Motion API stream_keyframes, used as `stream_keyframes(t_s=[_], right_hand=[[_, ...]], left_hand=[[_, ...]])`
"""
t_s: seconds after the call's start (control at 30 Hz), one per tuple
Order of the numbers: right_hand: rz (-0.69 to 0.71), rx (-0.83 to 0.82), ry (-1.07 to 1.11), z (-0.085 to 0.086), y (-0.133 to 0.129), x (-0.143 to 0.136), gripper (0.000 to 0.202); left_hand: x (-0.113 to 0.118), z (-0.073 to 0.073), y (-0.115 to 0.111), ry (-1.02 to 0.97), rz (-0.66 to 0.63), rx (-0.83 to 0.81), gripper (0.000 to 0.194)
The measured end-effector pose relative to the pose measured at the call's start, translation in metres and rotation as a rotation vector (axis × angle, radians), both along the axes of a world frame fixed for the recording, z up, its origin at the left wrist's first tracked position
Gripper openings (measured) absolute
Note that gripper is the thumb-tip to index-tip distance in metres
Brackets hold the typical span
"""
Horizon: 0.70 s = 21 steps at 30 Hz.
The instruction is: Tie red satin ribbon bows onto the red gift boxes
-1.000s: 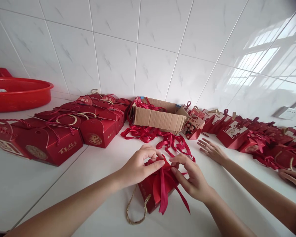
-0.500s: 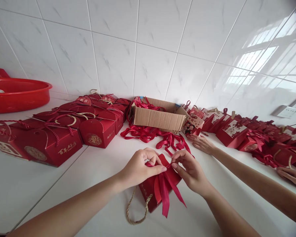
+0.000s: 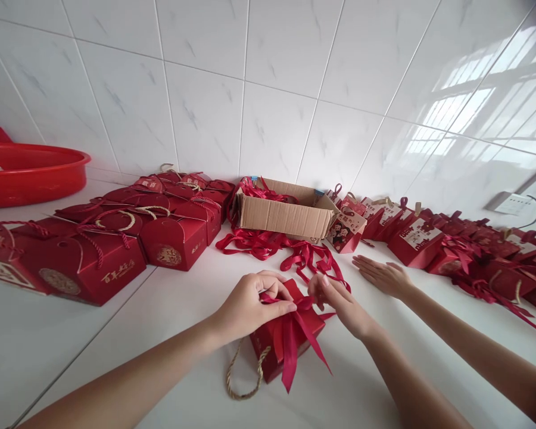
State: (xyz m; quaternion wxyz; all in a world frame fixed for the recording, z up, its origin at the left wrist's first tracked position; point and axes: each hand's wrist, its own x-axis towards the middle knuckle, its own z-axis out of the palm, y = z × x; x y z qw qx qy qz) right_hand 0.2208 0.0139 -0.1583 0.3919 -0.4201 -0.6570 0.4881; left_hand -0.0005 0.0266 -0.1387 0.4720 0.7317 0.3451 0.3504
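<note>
A small red box [image 3: 272,351] with a gold rope handle [image 3: 245,396] lies tilted on the white table in front of me. A red ribbon [image 3: 290,348] is tied in a bow on its top, with two tails hanging over the front. My left hand [image 3: 254,307] pinches the bow's left side between thumb and curled fingers. At the bow's right side is my right hand [image 3: 339,304], its fingers bent and the thumb raised; whether it grips the ribbon is hard to make out.
Behind the box are loose red ribbons [image 3: 310,259] and a cardboard box [image 3: 286,215]. Red gift boxes [image 3: 178,244] stand left, others [image 3: 417,241] right. Another person's hand [image 3: 382,277] rests flat at right. A red basin [image 3: 36,176] is far left.
My right hand has loosened its pinch and turned, with the thumb lifted. A ribbon loop now shows between my hands. The other person's nearer hand has shifted right, and the farther one has left view.
</note>
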Motion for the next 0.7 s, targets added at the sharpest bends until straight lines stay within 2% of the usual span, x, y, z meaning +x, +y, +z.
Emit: stream_keyframes(t_s=[0.17, 0.37, 0.57, 0.7], right_hand=[[0.09, -0.059, 0.015, -0.003, -0.002, -0.006, 0.044], [0.087, -0.047, 0.137, -0.001, -0.007, -0.013, 0.046], [0.081, -0.098, 0.243, -0.005, -0.006, -0.014, 0.05], [0.086, -0.124, 0.276, -0.005, -0.004, -0.013, 0.051]], left_hand=[[0.001, -0.002, 0.001, -0.006, 0.018, -0.001, 0.048], [0.003, 0.002, -0.002, -0.008, 0.044, -0.027, 0.05], [0.006, 0.007, -0.007, 0.005, -0.049, -0.025, 0.053], [0.007, 0.006, -0.008, 0.012, -0.056, -0.014, 0.049]])
